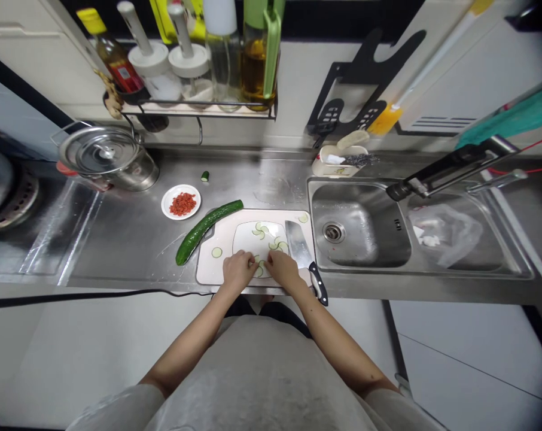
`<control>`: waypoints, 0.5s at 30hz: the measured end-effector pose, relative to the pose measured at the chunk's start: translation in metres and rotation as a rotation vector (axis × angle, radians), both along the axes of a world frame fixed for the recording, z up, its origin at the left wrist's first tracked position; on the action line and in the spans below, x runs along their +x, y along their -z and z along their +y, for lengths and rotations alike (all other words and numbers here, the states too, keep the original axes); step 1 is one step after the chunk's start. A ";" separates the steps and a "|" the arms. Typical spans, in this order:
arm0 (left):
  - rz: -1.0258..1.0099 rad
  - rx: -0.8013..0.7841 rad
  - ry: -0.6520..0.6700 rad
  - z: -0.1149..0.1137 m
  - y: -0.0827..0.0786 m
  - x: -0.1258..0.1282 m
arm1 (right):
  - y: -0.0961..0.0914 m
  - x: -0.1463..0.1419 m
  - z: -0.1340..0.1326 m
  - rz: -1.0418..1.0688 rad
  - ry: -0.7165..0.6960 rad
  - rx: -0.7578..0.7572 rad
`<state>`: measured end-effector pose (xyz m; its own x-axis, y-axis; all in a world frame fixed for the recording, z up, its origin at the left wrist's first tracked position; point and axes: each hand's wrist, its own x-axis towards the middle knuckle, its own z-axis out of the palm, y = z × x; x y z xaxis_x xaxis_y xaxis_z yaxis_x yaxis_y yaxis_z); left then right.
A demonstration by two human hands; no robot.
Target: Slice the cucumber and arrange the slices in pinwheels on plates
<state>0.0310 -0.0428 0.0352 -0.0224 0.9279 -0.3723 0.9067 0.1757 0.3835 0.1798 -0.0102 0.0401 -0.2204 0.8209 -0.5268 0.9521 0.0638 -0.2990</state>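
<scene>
A white plate (243, 234) rests on a pale cutting board (206, 269), with thin half-round cucumber slices (279, 244) fanned out on it in small groups. Over the plate's near edge, my left hand (238, 269) has its fingers pinched together at a cucumber slice. Facing it, my right hand (282, 267) is closed too, its fingertips beside the same near group; what they pinch is too small to make out. To the right of the plate lies a kitchen knife (299, 244), its black handle past the board's near edge. One round cucumber slice (216, 252) sits on the board's left side.
A long cucumber (206, 229) overlaps the board's left edge. Behind it are a small plate of red bits (181, 202) and a cucumber end (205, 176). A lidded steel pot (136, 167) stands back left, below a bottle rack (199, 109). The sink (365, 227) is at right.
</scene>
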 end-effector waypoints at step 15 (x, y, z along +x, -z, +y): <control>-0.005 -0.015 -0.009 0.001 -0.002 0.001 | -0.006 0.018 -0.010 0.132 0.083 0.186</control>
